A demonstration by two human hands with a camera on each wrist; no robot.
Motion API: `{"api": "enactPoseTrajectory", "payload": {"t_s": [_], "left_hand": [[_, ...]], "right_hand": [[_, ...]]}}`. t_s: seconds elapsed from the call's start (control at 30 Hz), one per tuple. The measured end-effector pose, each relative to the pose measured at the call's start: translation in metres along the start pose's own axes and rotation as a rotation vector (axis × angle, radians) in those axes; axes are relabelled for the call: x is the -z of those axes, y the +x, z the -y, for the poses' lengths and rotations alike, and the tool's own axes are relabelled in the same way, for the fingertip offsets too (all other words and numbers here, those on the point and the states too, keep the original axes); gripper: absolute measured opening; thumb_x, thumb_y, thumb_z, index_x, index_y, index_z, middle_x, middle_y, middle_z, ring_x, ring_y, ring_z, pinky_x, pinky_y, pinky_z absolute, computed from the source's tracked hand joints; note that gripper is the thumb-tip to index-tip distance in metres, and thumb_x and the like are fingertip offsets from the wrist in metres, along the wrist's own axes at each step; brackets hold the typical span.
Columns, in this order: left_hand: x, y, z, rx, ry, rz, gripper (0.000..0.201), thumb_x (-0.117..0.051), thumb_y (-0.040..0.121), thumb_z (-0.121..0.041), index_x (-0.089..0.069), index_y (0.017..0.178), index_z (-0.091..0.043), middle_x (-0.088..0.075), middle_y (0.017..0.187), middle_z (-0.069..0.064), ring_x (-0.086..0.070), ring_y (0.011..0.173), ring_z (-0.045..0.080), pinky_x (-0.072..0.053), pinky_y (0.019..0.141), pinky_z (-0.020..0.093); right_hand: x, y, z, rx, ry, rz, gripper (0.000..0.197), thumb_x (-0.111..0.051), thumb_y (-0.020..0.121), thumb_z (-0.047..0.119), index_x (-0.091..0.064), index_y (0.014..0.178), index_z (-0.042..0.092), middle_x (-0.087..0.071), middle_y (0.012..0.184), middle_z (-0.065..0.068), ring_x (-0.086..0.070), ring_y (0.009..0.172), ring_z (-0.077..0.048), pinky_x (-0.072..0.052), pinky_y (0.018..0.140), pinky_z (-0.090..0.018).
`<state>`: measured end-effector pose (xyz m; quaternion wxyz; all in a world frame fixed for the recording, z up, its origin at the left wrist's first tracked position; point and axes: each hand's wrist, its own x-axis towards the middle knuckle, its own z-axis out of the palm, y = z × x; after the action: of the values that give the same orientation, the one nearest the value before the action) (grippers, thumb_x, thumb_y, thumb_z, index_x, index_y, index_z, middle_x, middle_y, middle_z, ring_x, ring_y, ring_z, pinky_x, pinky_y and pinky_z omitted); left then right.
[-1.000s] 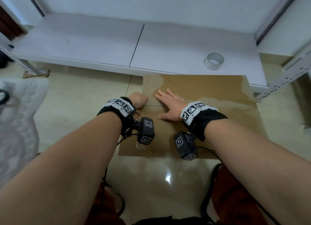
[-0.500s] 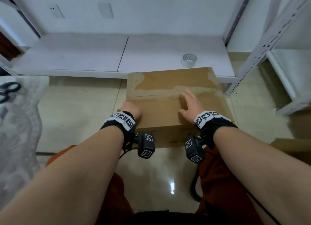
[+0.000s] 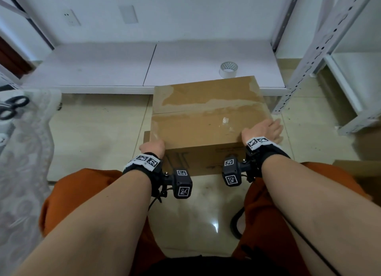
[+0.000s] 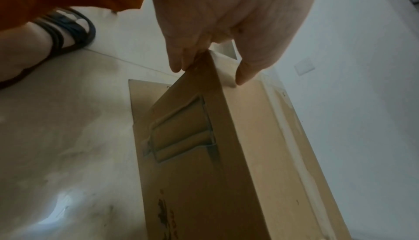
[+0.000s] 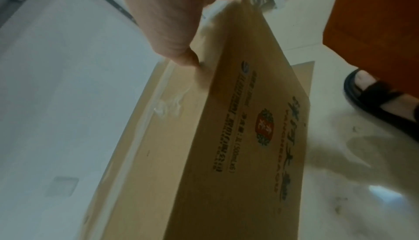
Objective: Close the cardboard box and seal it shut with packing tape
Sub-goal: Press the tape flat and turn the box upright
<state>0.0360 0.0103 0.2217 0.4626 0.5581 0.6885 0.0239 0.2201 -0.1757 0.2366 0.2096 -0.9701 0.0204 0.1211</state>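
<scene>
Since a moment ago both hands have slid outward to the near corners of the cardboard box (image 3: 208, 119), which now shows its printed front face. At the near left corner, the left hand (image 3: 152, 148) is the grip clamped on the box: the left wrist view shows its thumb on the top panel and its fingers (image 4: 179, 59) down the side wall. At the near right corner, the right hand (image 3: 266, 129) also grips the box, with its thumb on top and its fingers hidden over the right edge. This brown, matte, rectangular box stands on a glossy pale tiled floor (image 3: 99, 121) between the person's knees, its two top flaps folded shut and meeting at a seam streaked with torn paper and shiny tape residue. Just behind it, a clear round packing tape roll (image 3: 228, 69) sits on a low white shelf (image 3: 99, 69). Black scissors (image 3: 12, 106) lie on a lacy white cloth (image 3: 24, 152) at far left.
</scene>
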Motion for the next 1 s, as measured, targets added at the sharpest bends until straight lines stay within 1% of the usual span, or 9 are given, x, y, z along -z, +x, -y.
{"api": "enactPoseTrajectory", "payload": {"t_s": [0.07, 0.17, 0.27, 0.4, 0.53, 0.67, 0.8, 0.9, 1.0], "left_hand": [[-0.004, 0.0, 0.001, 0.025, -0.068, -0.013, 0.061, -0.054, 0.094, -0.033, -0.037, 0.139, 0.005, -0.051, 0.135, 0.02, -0.054, 0.117, 0.035, -0.041, 0.077, 0.032], [-0.007, 0.0, 0.002, 0.059, -0.113, -0.019, 0.06, -0.055, 0.093, -0.03, -0.038, 0.14, 0.004, -0.051, 0.136, 0.019, -0.053, 0.119, 0.034, -0.038, 0.077, 0.032], [-0.008, -0.002, 0.002, 0.083, -0.147, 0.0, 0.067, -0.063, 0.087, -0.027, -0.036, 0.141, 0.002, -0.051, 0.136, 0.018, -0.053, 0.118, 0.034, -0.042, 0.082, 0.031], [-0.004, -0.003, 0.001, 0.081, -0.235, -0.013, 0.081, -0.07, 0.079, -0.027, -0.03, 0.144, 0.0, -0.05, 0.136, 0.02, -0.052, 0.118, 0.035, -0.046, 0.098, 0.04], [0.01, -0.008, -0.01, 0.089, -0.332, -0.09, 0.078, -0.064, 0.074, -0.031, -0.035, 0.14, -0.003, -0.052, 0.132, 0.018, -0.053, 0.113, 0.036, -0.047, 0.097, 0.043], [0.024, -0.019, -0.025, 0.029, -0.38, -0.304, 0.061, -0.056, 0.082, -0.026, -0.036, 0.135, -0.003, -0.047, 0.136, 0.018, -0.05, 0.12, 0.037, -0.041, 0.097, 0.042], [0.037, -0.022, -0.032, -0.055, -0.444, -0.485, 0.054, -0.054, 0.08, -0.024, -0.042, 0.129, -0.004, -0.047, 0.135, 0.015, -0.049, 0.121, 0.035, -0.04, 0.103, 0.044], [0.048, -0.016, -0.036, -0.127, -0.476, -0.531, 0.055, -0.054, 0.083, -0.026, -0.042, 0.133, -0.006, -0.044, 0.14, 0.012, -0.046, 0.126, 0.033, -0.036, 0.107, 0.043], [0.058, -0.008, -0.043, -0.195, -0.429, -0.502, 0.061, -0.054, 0.086, -0.027, -0.037, 0.141, -0.005, -0.04, 0.145, 0.012, -0.042, 0.131, 0.031, -0.034, 0.11, 0.041]], "right_hand": [[0.004, 0.004, -0.007, -0.124, 0.122, -0.044, 0.085, -0.059, 0.085, 0.013, -0.007, 0.151, 0.006, -0.001, 0.16, -0.013, -0.002, 0.147, -0.028, -0.005, 0.12, -0.043], [0.017, 0.014, -0.015, -0.282, 0.328, 0.06, 0.072, -0.054, 0.088, 0.014, -0.016, 0.148, 0.006, -0.02, 0.155, -0.015, -0.022, 0.142, -0.031, -0.021, 0.113, -0.041], [0.026, 0.016, -0.018, -0.31, 0.3, 0.189, 0.054, -0.047, 0.09, 0.017, -0.03, 0.14, 0.005, -0.033, 0.146, -0.015, -0.038, 0.131, -0.033, -0.031, 0.103, -0.041], [0.031, 0.009, -0.01, -0.3, 0.335, 0.152, 0.059, -0.049, 0.087, 0.023, -0.03, 0.14, 0.006, -0.031, 0.146, -0.013, -0.033, 0.132, -0.034, -0.028, 0.105, -0.044], [0.031, 0.006, 0.008, -0.243, 0.423, 0.082, 0.061, -0.053, 0.084, 0.032, -0.035, 0.136, 0.006, -0.035, 0.143, -0.013, -0.034, 0.131, -0.032, -0.03, 0.102, -0.041], [0.029, -0.004, 0.028, -0.153, 0.53, -0.009, 0.061, -0.057, 0.082, 0.032, -0.038, 0.135, 0.008, -0.038, 0.141, -0.012, -0.032, 0.13, -0.029, -0.03, 0.101, -0.038], [0.028, -0.016, 0.05, -0.04, 0.594, -0.068, 0.067, -0.058, 0.083, 0.031, -0.034, 0.141, 0.008, -0.035, 0.144, -0.01, -0.028, 0.132, -0.028, -0.031, 0.103, -0.038], [0.028, -0.021, 0.065, 0.03, 0.606, -0.069, 0.068, -0.058, 0.084, 0.031, -0.031, 0.141, 0.006, -0.032, 0.145, -0.011, -0.026, 0.133, -0.027, -0.031, 0.105, -0.04], [0.024, -0.025, 0.07, 0.076, 0.583, -0.042, 0.072, -0.057, 0.085, 0.031, -0.026, 0.144, 0.004, -0.028, 0.149, -0.012, -0.022, 0.136, -0.028, -0.027, 0.108, -0.041]]}}
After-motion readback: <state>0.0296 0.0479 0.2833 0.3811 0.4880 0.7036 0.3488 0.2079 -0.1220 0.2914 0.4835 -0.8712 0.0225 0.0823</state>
